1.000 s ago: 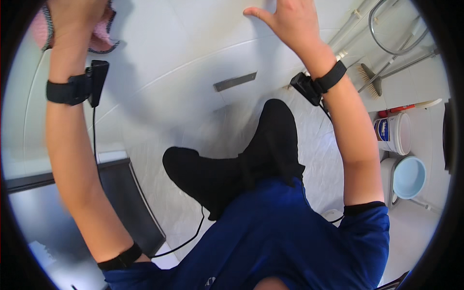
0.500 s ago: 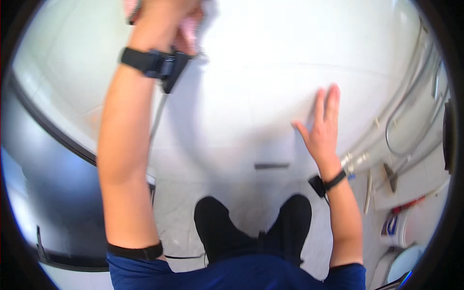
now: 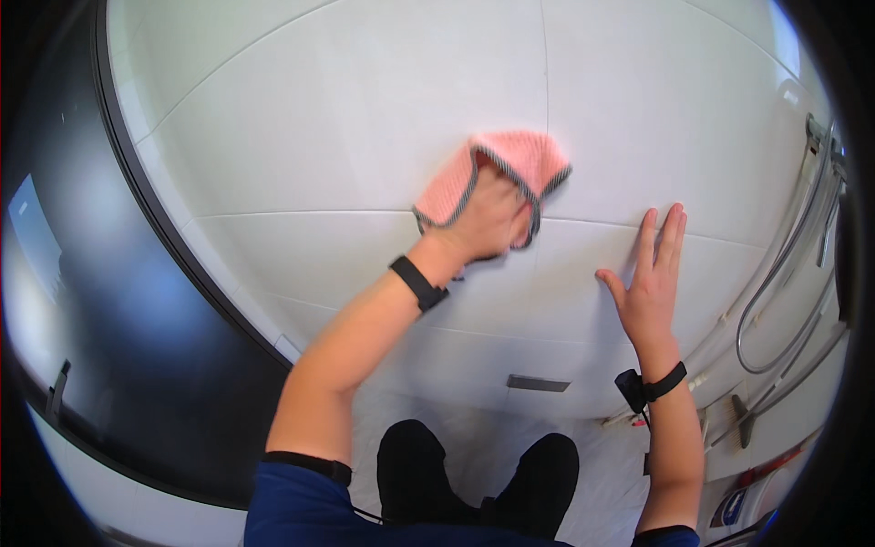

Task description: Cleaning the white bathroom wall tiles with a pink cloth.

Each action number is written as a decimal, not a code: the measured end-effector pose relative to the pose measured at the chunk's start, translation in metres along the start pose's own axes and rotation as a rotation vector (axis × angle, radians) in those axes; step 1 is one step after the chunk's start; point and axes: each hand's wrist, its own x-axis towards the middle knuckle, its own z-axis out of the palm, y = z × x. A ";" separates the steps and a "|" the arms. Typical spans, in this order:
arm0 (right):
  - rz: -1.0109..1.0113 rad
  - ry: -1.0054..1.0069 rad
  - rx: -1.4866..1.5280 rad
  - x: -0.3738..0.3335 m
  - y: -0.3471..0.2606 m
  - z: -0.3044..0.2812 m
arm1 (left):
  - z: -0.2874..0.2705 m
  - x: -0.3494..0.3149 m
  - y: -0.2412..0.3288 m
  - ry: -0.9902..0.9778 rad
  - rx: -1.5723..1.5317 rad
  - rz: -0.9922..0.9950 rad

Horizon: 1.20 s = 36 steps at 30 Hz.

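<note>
A pink cloth [image 3: 524, 150] with a grey striped edge is bunched in my left hand [image 3: 492, 214], which presses it to the white tiled wall [image 3: 355, 118] near a grout line. The fingers are closed round the cloth and partly covered by its folds. To the right, my right hand [image 3: 649, 292] lies against the same wall with fingers stretched out and thumb apart, holding nothing. Each wrist wears a black strap; a small black box on the right one [image 3: 631, 390] shows clearly.
At the left stands a dark glossy door [image 3: 137, 301] with a black frame and handle. A shower hose [image 3: 752, 319] hangs along the right side. Lower right are a brush [image 3: 743, 421] and a white bucket [image 3: 761, 497]. A dark grey strip [image 3: 538, 383] sits low ahead of my knees.
My left hand has swept from the upper left toward the middle of the wall with the pink cloth. My view has shifted; the right hand keeps its spread pose.
</note>
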 end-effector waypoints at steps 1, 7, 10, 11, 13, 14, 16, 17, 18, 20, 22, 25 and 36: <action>0.017 -0.008 0.011 -0.001 0.000 0.001 | -0.008 0.022 -0.013 0.054 0.062 0.056; 0.039 -0.037 0.022 0.001 -0.006 -0.002 | -0.029 0.167 -0.083 0.351 0.266 0.130; 0.033 -0.026 0.023 0.001 -0.008 0.000 | -0.012 0.154 -0.072 0.519 0.243 0.064; 0.041 -0.025 0.014 -0.001 -0.004 0.000 | -0.013 0.133 -0.044 0.162 0.186 -0.135; 0.041 -0.012 0.020 0.000 -0.006 -0.001 | -0.008 0.088 -0.001 0.176 -0.008 -0.092; 0.040 -0.017 0.020 0.000 -0.005 -0.002 | 0.009 0.057 0.012 0.062 -0.125 -0.113; 0.020 0.018 0.065 0.002 -0.006 0.001 | 0.030 -0.020 0.032 -0.178 -0.085 -0.038; 0.015 0.016 0.066 0.001 -0.006 -0.003 | 0.027 -0.041 0.033 -0.140 -0.024 0.025; 0.021 -0.012 0.037 0.001 -0.002 -0.007 | 0.022 -0.042 0.027 -0.233 -0.008 0.051; 0.038 -0.047 -0.019 -0.002 0.008 -0.014 | -0.006 0.003 0.026 -0.478 0.071 -0.043; 0.003 -0.096 -0.005 -0.003 0.005 -0.008 | -0.034 0.040 -0.003 -0.259 0.112 -0.096; 0.003 -0.098 0.001 0.000 -0.007 0.000 | -0.045 0.077 -0.100 0.213 0.185 0.028; 0.035 -0.061 0.006 -0.009 0.008 -0.008 | 0.014 0.047 0.030 -0.139 0.300 -0.125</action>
